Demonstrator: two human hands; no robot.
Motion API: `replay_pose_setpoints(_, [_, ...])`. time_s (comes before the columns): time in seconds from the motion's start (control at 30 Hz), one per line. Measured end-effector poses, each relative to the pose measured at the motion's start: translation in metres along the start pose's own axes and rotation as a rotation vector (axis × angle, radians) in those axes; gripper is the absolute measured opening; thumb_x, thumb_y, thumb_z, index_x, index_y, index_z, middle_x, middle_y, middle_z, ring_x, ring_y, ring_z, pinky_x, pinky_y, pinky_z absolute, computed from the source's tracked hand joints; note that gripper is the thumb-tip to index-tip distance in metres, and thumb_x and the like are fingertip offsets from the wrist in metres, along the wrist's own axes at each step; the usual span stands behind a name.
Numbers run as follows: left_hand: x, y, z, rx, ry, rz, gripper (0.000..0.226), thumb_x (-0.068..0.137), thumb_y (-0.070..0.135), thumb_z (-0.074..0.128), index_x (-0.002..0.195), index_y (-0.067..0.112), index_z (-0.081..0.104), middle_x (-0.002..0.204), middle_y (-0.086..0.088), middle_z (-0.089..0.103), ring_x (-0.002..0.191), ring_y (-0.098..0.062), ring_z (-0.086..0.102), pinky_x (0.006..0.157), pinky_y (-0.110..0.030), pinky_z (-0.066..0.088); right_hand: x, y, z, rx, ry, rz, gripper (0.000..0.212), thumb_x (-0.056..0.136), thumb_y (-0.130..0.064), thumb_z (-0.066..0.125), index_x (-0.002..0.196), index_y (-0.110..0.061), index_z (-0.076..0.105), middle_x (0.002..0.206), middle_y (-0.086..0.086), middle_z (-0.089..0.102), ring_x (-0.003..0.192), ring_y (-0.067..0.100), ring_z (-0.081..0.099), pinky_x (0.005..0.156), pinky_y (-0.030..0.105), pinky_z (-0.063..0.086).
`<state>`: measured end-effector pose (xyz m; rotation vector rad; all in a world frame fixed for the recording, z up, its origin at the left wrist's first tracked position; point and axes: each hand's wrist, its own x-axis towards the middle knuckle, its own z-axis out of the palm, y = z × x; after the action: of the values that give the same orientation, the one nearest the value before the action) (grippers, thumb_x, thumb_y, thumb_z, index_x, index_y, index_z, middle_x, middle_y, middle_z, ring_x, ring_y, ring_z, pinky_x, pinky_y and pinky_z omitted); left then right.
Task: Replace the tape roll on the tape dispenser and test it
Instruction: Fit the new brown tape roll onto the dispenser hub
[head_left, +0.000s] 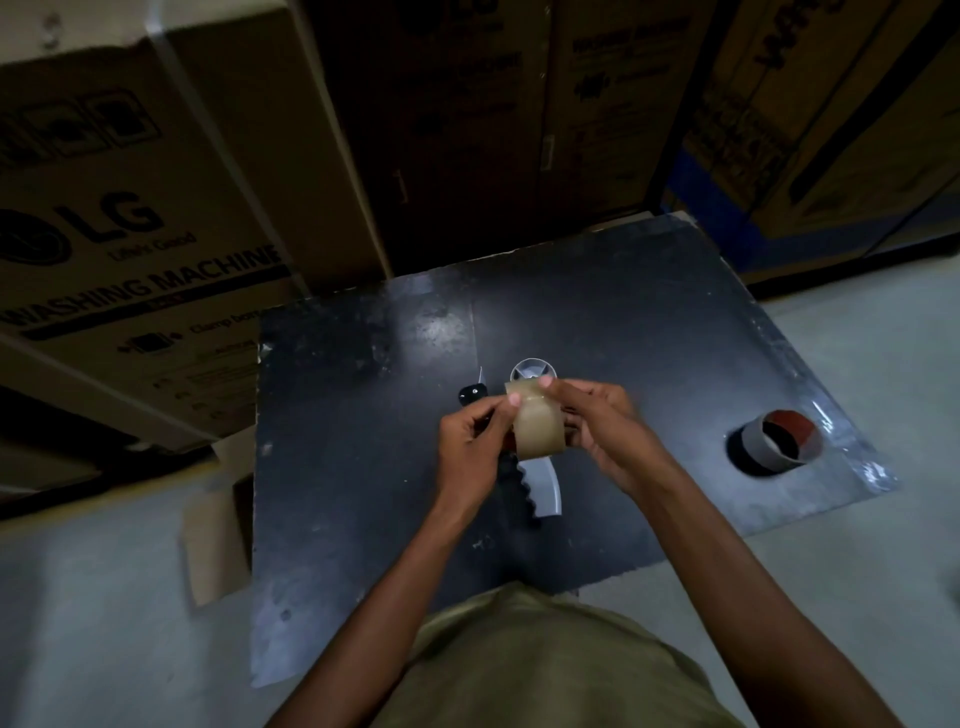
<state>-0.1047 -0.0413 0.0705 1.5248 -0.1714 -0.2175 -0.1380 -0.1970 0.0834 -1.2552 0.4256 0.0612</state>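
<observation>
Above the dark table (363, 467), left hand (470, 441) and right hand (605, 431) pinch the new tape roll (537, 428) over the tape dispenser (524, 483), apparently freeing its end; seating it on the spindle probably follows

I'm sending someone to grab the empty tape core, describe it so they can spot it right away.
Find the black board on the floor before the LG boxes. Near its right edge, apart from both hands, the empty core lies alone: a bare grey ring, reddish inside, unlike the tan tape roll being held.
</observation>
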Motion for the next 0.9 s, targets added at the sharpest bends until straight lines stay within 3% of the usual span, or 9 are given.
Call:
replay_pose_setpoints(0.1, [0.002,-0.002,-0.004,0.050,-0.018,0.015,0.012,0.090,0.007,0.066,0.097,0.004,0.075,0.077,0.008,0.073,0.073,-0.002,0.066,0.068,-0.018,0.051,0.001,0.000,-0.003,0.040,-0.065,-0.024,0.015,0.094,-0.009,0.065,0.102,-0.005,0.077,0.098,0.015,0.075,0.088,0.024,0.072,0.074,0.030,0.059])
replay_pose_setpoints(0.2, [0.003,-0.008,-0.009,0.056,0.016,0.026,0.023,0.082,0.001,0.072,0.105,0.005,0.072,0.090,-0.001,0.075,0.082,-0.009,0.069,0.078,-0.024,0.055,0.000,-0.001,-0.004,0.023,-0.090,-0.054,0.034,0.083,0.011,0.068,0.115,-0.001,0.071,0.106,0.014,0.077,0.099,0.023,0.073,0.082,0.029,0.058])
replay_pose_setpoints(0.27, [0.005,-0.011,-0.013,0.082,0.014,0.046,0.028,0.078,-0.002,0.075,0.104,0.008,0.072,0.089,-0.001,0.075,0.081,-0.010,0.070,0.078,-0.024,0.056,0.000,-0.002,-0.004,0.063,-0.090,-0.049,0.034,0.083,0.006,0.070,0.116,0.000,0.070,0.107,0.015,0.076,0.099,0.025,0.073,0.084,0.031,0.059])
replay_pose_setpoints(0.4, [0.003,-0.016,-0.016,0.194,-0.073,0.073,0.029,0.073,-0.003,0.079,0.099,0.007,0.075,0.087,0.000,0.073,0.078,-0.005,0.068,0.076,-0.020,0.054,0.004,-0.003,-0.003,0.121,-0.013,0.031,0.031,0.095,-0.024,0.064,0.114,-0.002,0.071,0.111,0.025,0.073,0.097,0.030,0.072,0.082,0.038,0.060])
replay_pose_setpoints(0.53, [0.001,-0.020,-0.020,0.198,-0.104,0.056,0.017,0.073,0.013,0.083,0.087,0.008,0.076,0.077,0.003,0.072,0.072,-0.008,0.066,0.072,-0.025,0.053,0.007,0.001,-0.004,0.074,-0.043,-0.008,0.029,0.099,-0.010,0.059,0.117,0.011,0.065,0.109,0.026,0.072,0.097,0.032,0.072,0.075,0.032,0.061])
replay_pose_setpoints(0.67, [0.002,-0.014,-0.017,0.154,-0.089,-0.007,0.017,0.088,0.020,0.070,0.074,0.011,0.074,0.061,0.003,0.063,0.059,-0.008,0.054,0.059,-0.024,0.043,0.003,0.002,-0.004,-0.008,-0.130,-0.046,0.022,0.095,0.000,0.059,0.114,0.004,0.070,0.109,0.022,0.074,0.099,0.027,0.073,0.082,0.032,0.059])
replay_pose_setpoints(0.77, [0.004,-0.015,-0.016,0.211,-0.081,0.005,0.008,0.085,0.013,0.072,0.077,0.012,0.074,0.068,0.006,0.068,0.063,-0.006,0.060,0.062,-0.023,0.048,0.003,0.006,-0.003,-0.060,-0.080,-0.019,0.024,0.089,0.007,0.062,0.108,-0.003,0.073,0.103,0.017,0.077,0.095,0.025,0.073,0.083,0.031,0.058])
replay_pose_setpoints(0.9, [0.002,-0.020,-0.021,0.275,-0.142,0.047,0.008,0.077,0.012,0.077,0.083,0.007,0.076,0.078,-0.001,0.073,0.072,-0.011,0.067,0.071,-0.027,0.053,0.002,0.006,0.000,-0.015,-0.014,0.051,0.026,0.097,-0.020,0.062,0.111,0.000,0.072,0.106,0.022,0.075,0.094,0.027,0.071,0.084,0.037,0.056])
